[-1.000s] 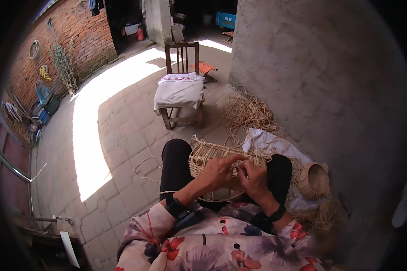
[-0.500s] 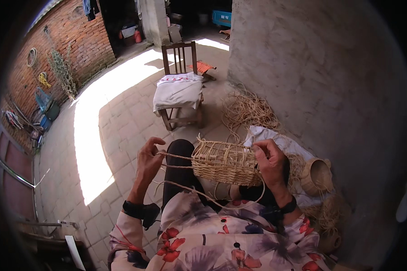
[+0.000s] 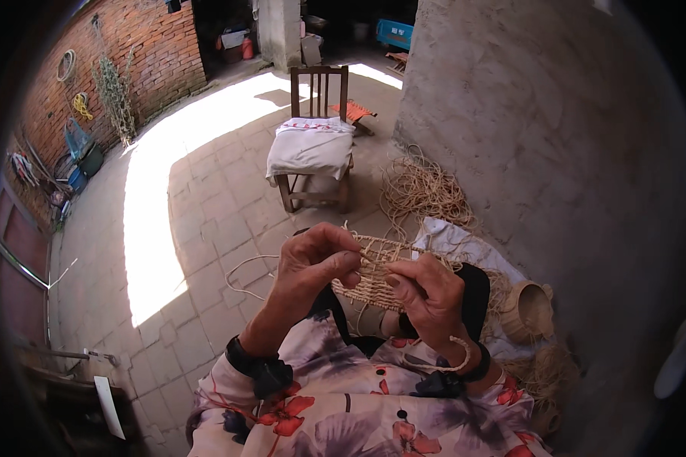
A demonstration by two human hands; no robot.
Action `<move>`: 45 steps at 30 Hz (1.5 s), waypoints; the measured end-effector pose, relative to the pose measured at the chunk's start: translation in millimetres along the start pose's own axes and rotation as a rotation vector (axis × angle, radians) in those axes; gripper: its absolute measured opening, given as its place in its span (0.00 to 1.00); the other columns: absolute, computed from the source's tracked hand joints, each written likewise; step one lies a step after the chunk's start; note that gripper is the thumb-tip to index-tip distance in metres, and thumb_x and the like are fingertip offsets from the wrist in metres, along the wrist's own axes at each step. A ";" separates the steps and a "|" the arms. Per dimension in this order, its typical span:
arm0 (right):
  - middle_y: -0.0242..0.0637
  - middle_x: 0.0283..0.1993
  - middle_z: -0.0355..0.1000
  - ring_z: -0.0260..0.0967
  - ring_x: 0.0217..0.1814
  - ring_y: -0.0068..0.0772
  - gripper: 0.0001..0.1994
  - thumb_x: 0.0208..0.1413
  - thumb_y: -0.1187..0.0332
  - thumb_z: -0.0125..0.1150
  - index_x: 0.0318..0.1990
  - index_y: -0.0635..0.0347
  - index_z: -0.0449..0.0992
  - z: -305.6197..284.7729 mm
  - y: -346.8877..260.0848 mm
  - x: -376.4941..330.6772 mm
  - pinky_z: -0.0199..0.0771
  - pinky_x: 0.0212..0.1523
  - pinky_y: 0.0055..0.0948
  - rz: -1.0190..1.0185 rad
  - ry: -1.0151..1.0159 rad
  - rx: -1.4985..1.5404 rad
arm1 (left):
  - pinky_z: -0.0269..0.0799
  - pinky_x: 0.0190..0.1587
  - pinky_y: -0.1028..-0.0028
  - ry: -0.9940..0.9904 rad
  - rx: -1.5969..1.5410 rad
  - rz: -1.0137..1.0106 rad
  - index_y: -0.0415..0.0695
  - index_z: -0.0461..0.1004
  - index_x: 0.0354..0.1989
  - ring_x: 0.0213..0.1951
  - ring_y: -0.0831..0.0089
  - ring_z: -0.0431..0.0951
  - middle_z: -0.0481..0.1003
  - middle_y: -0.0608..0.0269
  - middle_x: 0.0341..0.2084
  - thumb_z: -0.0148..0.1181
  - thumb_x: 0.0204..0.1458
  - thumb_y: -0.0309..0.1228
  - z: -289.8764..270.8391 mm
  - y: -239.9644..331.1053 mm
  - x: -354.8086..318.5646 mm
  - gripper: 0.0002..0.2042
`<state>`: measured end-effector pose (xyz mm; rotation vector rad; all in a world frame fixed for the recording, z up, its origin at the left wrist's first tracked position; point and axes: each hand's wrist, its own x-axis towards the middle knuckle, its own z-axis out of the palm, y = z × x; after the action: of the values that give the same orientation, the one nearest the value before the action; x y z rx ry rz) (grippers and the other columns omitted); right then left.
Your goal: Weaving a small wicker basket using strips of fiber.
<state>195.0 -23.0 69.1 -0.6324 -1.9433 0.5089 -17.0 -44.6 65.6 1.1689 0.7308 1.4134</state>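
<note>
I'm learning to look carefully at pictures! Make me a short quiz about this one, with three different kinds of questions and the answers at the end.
1. What is draped over the wooden chair?
2. True or false: the left hand and right hand both have curled fingers near the woven basket.
3. Fill in "left" or "right": the round basket is on the person's ____ side.

Key:
1. A white cloth.
2. True.
3. Right.
</note>
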 end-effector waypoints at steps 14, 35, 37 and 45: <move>0.45 0.27 0.75 0.75 0.28 0.43 0.05 0.49 0.73 0.64 0.29 0.65 0.76 11.4 73.9 -43.1 0.72 0.31 0.37 0.344 -0.112 -0.260 | 0.73 0.34 0.55 -0.138 1.064 0.155 0.48 0.69 0.58 0.30 0.48 0.79 0.77 0.47 0.26 0.60 0.46 0.24 -0.1 -89.7 16.5 0.26; 0.32 0.30 0.72 0.67 0.27 0.20 0.07 0.62 0.70 0.61 0.43 0.62 0.79 37.7 46.8 -16.3 0.68 0.27 0.26 0.202 -0.098 0.248 | 0.74 0.29 0.80 0.242 0.163 0.088 0.41 0.72 0.46 0.26 0.80 0.76 0.75 0.66 0.30 0.59 0.53 0.22 -27.2 -20.0 5.3 0.12; 0.34 0.29 0.72 0.69 0.26 0.23 0.05 0.59 0.71 0.63 0.38 0.63 0.79 30.0 36.3 -14.5 0.68 0.25 0.28 0.306 -0.088 0.251 | 0.73 0.28 0.80 0.210 0.105 -0.047 0.42 0.72 0.48 0.26 0.80 0.77 0.75 0.66 0.30 0.60 0.53 0.24 -31.4 -34.3 6.5 0.14; 0.41 0.27 0.67 0.71 0.27 0.45 0.06 0.48 0.76 0.65 0.28 0.59 0.72 14.1 35.1 -20.3 0.70 0.27 0.39 0.058 -0.141 -0.373 | 0.76 0.34 0.64 0.055 0.774 -0.060 0.45 0.71 0.55 0.28 0.57 0.82 0.81 0.50 0.30 0.53 0.53 0.24 -32.0 -83.8 7.5 0.19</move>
<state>197.3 -9.5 28.4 -0.9103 -2.1802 0.2299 -16.5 -14.8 -19.3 1.6719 1.4115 1.1316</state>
